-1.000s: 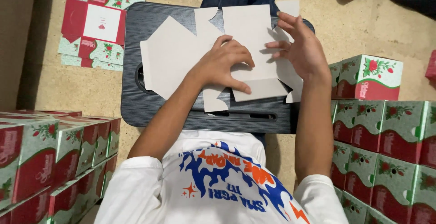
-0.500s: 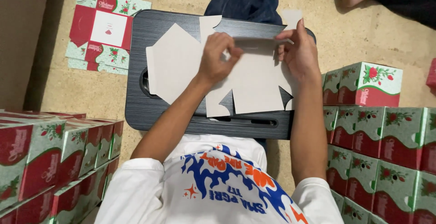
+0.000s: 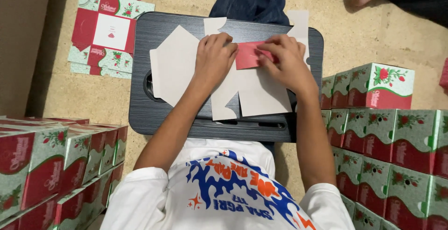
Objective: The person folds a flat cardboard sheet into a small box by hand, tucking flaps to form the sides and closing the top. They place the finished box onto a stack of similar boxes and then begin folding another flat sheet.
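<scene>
Plainly, the cardboard sheet [image 3: 254, 92] I was working on was light and thin — a flat box blank lying grey side up on the black lap tray [image 3: 186, 118], stiff enough to hold a crease but, I judged, easy to dent or tear at the cut tabs. One flap [image 3: 247, 55] was folded over so its red printed face showed, near the far edge of the tray. The best hold, I reckoned, was along a fold line, pressing flat rather than pinching a corner.

My left hand [image 3: 212, 59] lay knuckles-up with the fingers curled down onto the sheet just left of the red flap. My right hand [image 3: 284, 62] rested on the flap's right end, fingertips [image 3: 263, 57] bent and pressing it — neither hand was clenched around anything. Finished boxes [image 3: 387, 132] stood stacked at my right, more boxes [image 3: 51, 164] at my left.
</scene>
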